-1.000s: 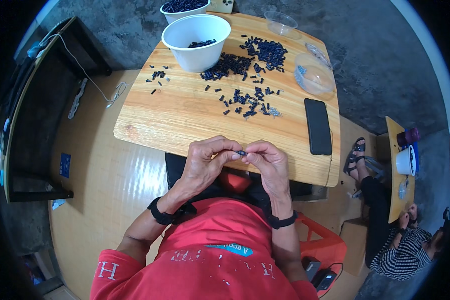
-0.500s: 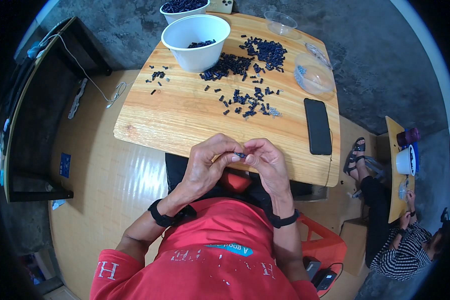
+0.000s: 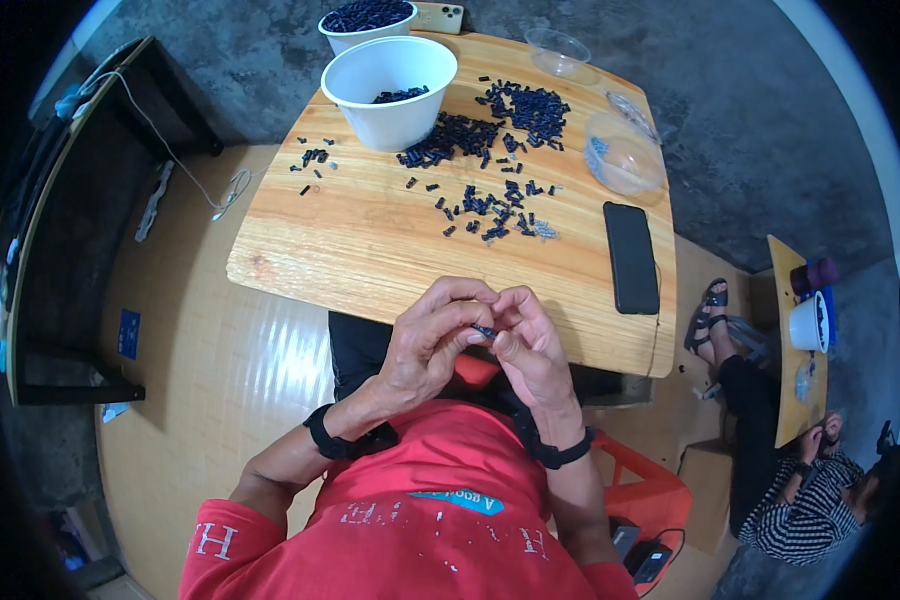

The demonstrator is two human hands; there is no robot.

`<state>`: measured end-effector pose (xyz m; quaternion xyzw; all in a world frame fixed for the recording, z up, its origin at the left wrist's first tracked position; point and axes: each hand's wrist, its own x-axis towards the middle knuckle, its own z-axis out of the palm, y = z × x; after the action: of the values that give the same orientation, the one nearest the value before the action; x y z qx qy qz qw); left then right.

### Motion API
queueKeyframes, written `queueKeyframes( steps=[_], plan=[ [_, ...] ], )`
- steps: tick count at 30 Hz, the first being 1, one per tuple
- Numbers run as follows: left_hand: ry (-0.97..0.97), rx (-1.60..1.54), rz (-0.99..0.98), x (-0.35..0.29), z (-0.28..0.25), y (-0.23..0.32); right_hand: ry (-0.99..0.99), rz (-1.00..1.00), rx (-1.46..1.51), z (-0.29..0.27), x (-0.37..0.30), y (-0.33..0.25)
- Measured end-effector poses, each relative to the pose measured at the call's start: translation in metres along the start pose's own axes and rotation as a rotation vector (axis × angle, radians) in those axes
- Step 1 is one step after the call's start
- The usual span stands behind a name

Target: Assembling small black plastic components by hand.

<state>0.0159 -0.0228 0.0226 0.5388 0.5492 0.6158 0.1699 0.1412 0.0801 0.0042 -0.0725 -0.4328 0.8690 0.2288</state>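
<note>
your left hand (image 3: 430, 338) pinches a dark part (image 3: 484, 331); your right hand (image 3: 536, 350) half-curls beside it, hold unclear. a loose pinch could drop it past the table's (image 3: 320, 245) near edge.

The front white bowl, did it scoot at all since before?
No, the bowl sits in the same spot on the table; only the whole view shifted slightly.

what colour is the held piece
The piece looks dark, nearly black, best seen in the head view.
</note>
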Motion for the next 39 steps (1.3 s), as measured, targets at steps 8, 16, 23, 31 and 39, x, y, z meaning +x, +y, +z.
queueKeyframes(
  steps=[8,16,23,31,39],
  plan=[
    [0.002,-0.048,0.052,-0.006,0.009,-0.008,0.109,0.017,0.106,0.005,-0.01,0.007],
    [-0.063,-0.118,0.01,-0.003,-0.003,-0.001,0.08,-0.053,0.03,0.002,-0.013,0.002],
    [-0.063,-0.208,-0.044,-0.006,-0.002,-0.004,0.088,-0.079,-0.096,0.001,-0.017,0.001],
    [0.033,-0.29,-0.12,-0.01,-0.007,-0.006,0.137,-0.213,-0.272,0.002,-0.022,-0.006],
    [0.086,-0.337,-0.237,-0.01,-0.007,-0.014,0.352,-0.326,-0.386,-0.005,-0.042,-0.017]
  ],
)
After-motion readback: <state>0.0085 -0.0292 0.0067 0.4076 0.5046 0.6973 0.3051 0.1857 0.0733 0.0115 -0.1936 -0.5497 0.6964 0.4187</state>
